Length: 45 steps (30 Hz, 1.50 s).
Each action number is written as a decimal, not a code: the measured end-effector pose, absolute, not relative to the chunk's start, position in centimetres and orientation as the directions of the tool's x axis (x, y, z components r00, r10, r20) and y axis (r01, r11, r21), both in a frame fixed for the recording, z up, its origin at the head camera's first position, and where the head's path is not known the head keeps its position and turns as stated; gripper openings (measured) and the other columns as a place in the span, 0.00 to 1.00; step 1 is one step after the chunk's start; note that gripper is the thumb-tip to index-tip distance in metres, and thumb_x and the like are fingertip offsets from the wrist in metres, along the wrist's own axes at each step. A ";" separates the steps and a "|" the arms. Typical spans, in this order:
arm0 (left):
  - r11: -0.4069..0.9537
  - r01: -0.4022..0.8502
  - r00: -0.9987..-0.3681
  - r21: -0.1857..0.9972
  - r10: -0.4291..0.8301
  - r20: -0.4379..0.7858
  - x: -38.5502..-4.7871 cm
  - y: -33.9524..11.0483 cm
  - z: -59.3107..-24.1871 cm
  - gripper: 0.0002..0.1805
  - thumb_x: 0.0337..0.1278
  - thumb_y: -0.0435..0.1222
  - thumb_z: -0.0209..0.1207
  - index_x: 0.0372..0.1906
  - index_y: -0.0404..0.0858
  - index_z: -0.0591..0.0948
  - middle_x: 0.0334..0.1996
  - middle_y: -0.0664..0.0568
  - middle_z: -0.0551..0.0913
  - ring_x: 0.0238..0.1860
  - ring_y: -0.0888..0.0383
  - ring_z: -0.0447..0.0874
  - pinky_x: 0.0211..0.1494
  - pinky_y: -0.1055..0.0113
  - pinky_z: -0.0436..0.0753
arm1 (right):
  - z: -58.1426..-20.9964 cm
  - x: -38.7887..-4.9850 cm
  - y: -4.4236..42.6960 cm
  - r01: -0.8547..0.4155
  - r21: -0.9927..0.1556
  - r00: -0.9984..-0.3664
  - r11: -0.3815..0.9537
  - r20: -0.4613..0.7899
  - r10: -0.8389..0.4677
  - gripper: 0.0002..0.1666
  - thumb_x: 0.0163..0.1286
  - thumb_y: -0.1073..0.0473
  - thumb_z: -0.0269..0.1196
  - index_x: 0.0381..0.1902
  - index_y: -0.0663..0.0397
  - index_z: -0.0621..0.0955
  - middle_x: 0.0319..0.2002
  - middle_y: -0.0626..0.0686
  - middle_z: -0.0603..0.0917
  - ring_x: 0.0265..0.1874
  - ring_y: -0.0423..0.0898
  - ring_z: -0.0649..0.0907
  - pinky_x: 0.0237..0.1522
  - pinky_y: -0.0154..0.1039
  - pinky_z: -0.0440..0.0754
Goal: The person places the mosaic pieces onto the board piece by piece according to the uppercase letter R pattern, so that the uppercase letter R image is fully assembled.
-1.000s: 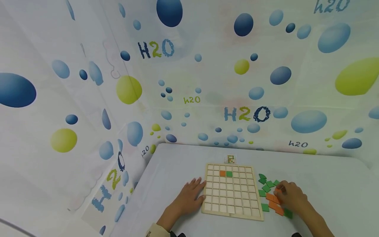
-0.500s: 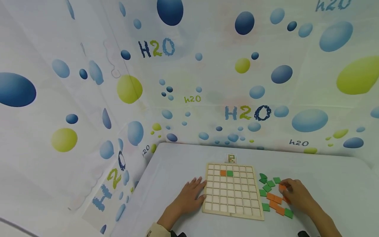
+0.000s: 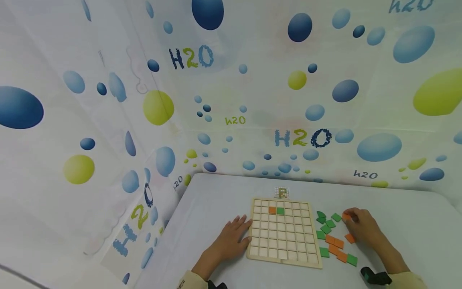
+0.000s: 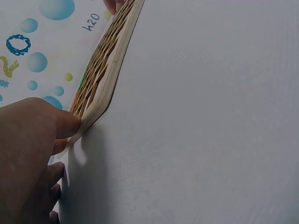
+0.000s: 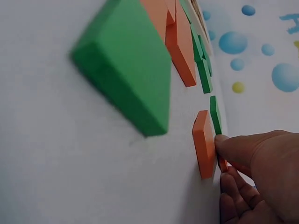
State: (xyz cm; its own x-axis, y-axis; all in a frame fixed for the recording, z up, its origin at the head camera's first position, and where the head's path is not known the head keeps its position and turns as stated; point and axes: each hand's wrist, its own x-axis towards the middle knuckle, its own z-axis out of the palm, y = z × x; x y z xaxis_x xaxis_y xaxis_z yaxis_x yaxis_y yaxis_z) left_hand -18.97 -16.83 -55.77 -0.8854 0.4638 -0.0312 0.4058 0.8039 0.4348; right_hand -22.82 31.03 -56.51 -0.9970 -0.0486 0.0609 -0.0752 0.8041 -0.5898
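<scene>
A wooden grid board point(image 3: 283, 237) lies on the white table, with an orange tile point(image 3: 272, 210) and a green tile point(image 3: 280, 211) side by side near its top. My left hand point(image 3: 231, 237) rests against the board's left edge, fingers relaxed; in the left wrist view its thumb point(image 4: 70, 124) touches the frame. To the right of the loose tiles, my right hand point(image 3: 362, 225) pinches an orange square tile point(image 3: 346, 216), mostly covered by the fingers. The right wrist view shows that tile point(image 5: 222, 163) between thumb and fingers, behind another orange tile point(image 5: 203, 144) on the table.
Several green tiles point(image 3: 326, 228) and orange tiles point(image 3: 334, 241) lie loose between the board and my right hand. A small printed pattern card point(image 3: 282, 192) sits just behind the board. A white sheet with blue and green spots point(image 3: 252, 92) surrounds the table.
My right hand has moved away from me and slightly right, carrying the pinched orange tile from the loose group. Another orange tile beneath it is now uncovered. My left hand stays put.
</scene>
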 end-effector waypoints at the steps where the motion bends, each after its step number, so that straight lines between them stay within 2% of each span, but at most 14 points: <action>1: 0.806 0.404 -0.887 0.433 0.461 -0.032 -19.0 -16.8 -55.8 0.33 0.81 0.51 0.50 0.83 0.47 0.64 0.83 0.46 0.60 0.84 0.42 0.56 0.82 0.36 0.58 | -56.7 -23.3 30.9 -0.086 -0.590 -0.996 0.803 0.074 -0.052 0.20 0.77 0.61 0.62 0.56 0.75 0.79 0.48 0.72 0.79 0.46 0.62 0.79 0.52 0.65 0.81; 9: 0.809 0.391 -0.892 0.438 0.450 -0.036 -19.4 -16.2 -55.8 0.33 0.81 0.51 0.49 0.83 0.46 0.64 0.83 0.45 0.60 0.84 0.41 0.56 0.81 0.35 0.57 | -57.2 -26.2 29.6 -0.125 -0.616 -0.992 0.777 0.101 -0.079 0.19 0.77 0.62 0.62 0.56 0.76 0.78 0.50 0.74 0.78 0.49 0.66 0.81 0.53 0.65 0.81; 22: 0.824 0.379 -0.901 0.421 0.432 -0.035 -19.7 -15.8 -55.9 0.33 0.81 0.51 0.50 0.83 0.47 0.63 0.84 0.46 0.60 0.84 0.42 0.55 0.82 0.37 0.57 | -56.6 -29.2 27.6 -0.148 -0.628 -0.989 0.764 0.082 -0.124 0.20 0.78 0.60 0.64 0.56 0.74 0.80 0.47 0.69 0.80 0.46 0.60 0.81 0.51 0.60 0.81; 26: 0.817 0.379 -0.899 0.434 0.436 -0.036 -19.7 -15.7 -56.1 0.33 0.81 0.52 0.50 0.83 0.47 0.63 0.84 0.46 0.60 0.84 0.42 0.55 0.82 0.36 0.57 | -56.4 -29.5 26.4 -0.162 -0.636 -0.987 0.754 0.086 -0.139 0.18 0.77 0.62 0.63 0.56 0.73 0.80 0.48 0.68 0.80 0.46 0.59 0.80 0.51 0.59 0.81; 31: 0.818 0.372 -0.901 0.439 0.432 -0.040 -19.7 -15.6 -55.7 0.33 0.81 0.52 0.50 0.83 0.47 0.64 0.84 0.46 0.60 0.84 0.42 0.55 0.82 0.36 0.57 | -55.5 -29.8 24.4 -0.187 -0.674 -0.981 0.714 0.086 -0.176 0.21 0.75 0.61 0.63 0.58 0.72 0.80 0.51 0.69 0.79 0.48 0.60 0.81 0.51 0.61 0.82; 37: 0.821 0.362 -0.904 0.441 0.424 -0.048 -19.5 -15.5 -55.6 0.33 0.81 0.51 0.50 0.83 0.47 0.64 0.84 0.46 0.59 0.84 0.42 0.55 0.82 0.36 0.57 | -55.2 -29.8 21.8 -0.213 -0.713 -0.973 0.668 0.089 -0.215 0.19 0.77 0.61 0.62 0.59 0.70 0.81 0.55 0.69 0.77 0.52 0.61 0.80 0.53 0.62 0.81; 45: 0.817 0.358 -0.904 0.451 0.425 -0.053 -19.5 -15.5 -55.3 0.33 0.81 0.51 0.50 0.83 0.46 0.64 0.84 0.45 0.59 0.84 0.41 0.54 0.82 0.35 0.56 | -54.6 -28.8 18.4 -0.307 -0.715 -0.945 0.628 0.149 -0.293 0.15 0.74 0.65 0.65 0.55 0.68 0.82 0.48 0.64 0.79 0.47 0.58 0.80 0.51 0.57 0.82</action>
State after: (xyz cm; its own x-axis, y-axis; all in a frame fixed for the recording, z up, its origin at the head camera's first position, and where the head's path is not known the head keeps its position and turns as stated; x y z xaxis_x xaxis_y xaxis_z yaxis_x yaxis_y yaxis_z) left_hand -19.46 -15.48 -55.32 -0.9035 0.4252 -0.0529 0.3582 0.8173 0.4514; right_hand -28.82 18.44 -54.57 -0.9446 -0.2925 0.1490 -0.3072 0.6279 -0.7151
